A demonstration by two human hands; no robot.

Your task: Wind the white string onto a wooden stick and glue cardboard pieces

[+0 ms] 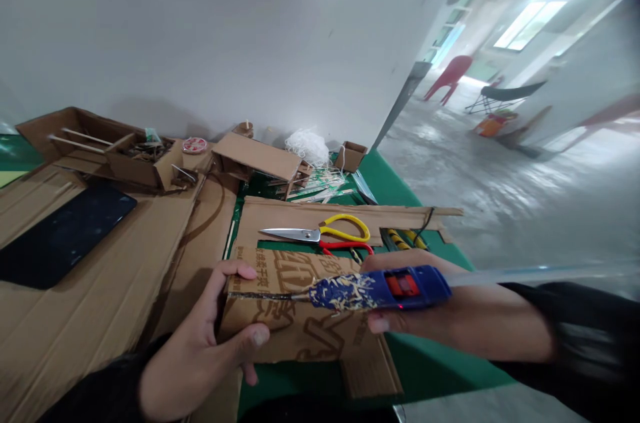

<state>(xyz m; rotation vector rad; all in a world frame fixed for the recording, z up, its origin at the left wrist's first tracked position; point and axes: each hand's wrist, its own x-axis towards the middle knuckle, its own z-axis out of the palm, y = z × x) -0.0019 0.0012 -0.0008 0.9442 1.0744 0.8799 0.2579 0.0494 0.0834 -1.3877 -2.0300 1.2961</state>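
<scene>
My left hand (200,343) grips a printed cardboard piece (300,316) by its left edge, thumb on the front face and fingers curled over the top. My right hand (435,316) holds a blue hot glue gun (385,290) with a red trigger, its crusted nozzle pointing left and touching the cardboard's folded edge. A clear glue stick juts out of the gun's back toward the right. Both sleeves are black.
Yellow-and-red scissors (325,235) lie on a cardboard strip (345,215) just behind. A black tablet (60,236) rests on flat cardboard at left. Small cardboard boxes (135,156), a white string bundle (307,145) and wooden sticks line the wall. The green table (430,370) ends at right.
</scene>
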